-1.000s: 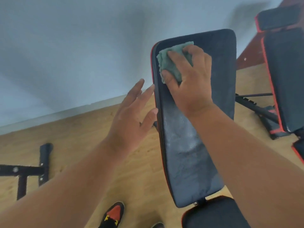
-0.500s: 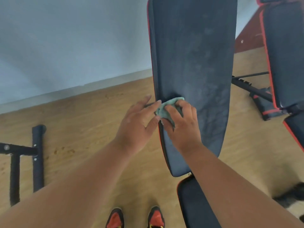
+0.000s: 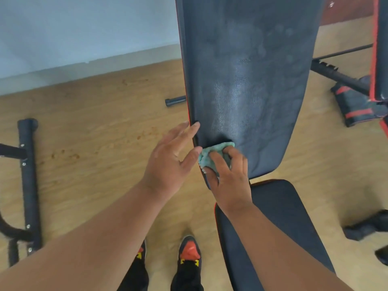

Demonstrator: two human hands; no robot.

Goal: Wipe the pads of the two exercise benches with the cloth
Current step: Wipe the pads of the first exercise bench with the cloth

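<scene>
Now, back pad (image 3: 247, 80) tilted up, streaked and damp-looking, second bench (image 3: 381, 49) waiting at right. Left hand (image 3: 170, 162) flat, fingers relaxed along pad's edge, probably steadying. Right hand (image 3: 227, 175) clenched round green cloth (image 3: 212, 154), pressed low on pad near seat pad (image 3: 279, 223).

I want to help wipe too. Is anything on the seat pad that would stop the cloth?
Nothing visible. The right hand holds the cloth at the back pad's lower edge; the seat pad below looks bare.
</scene>
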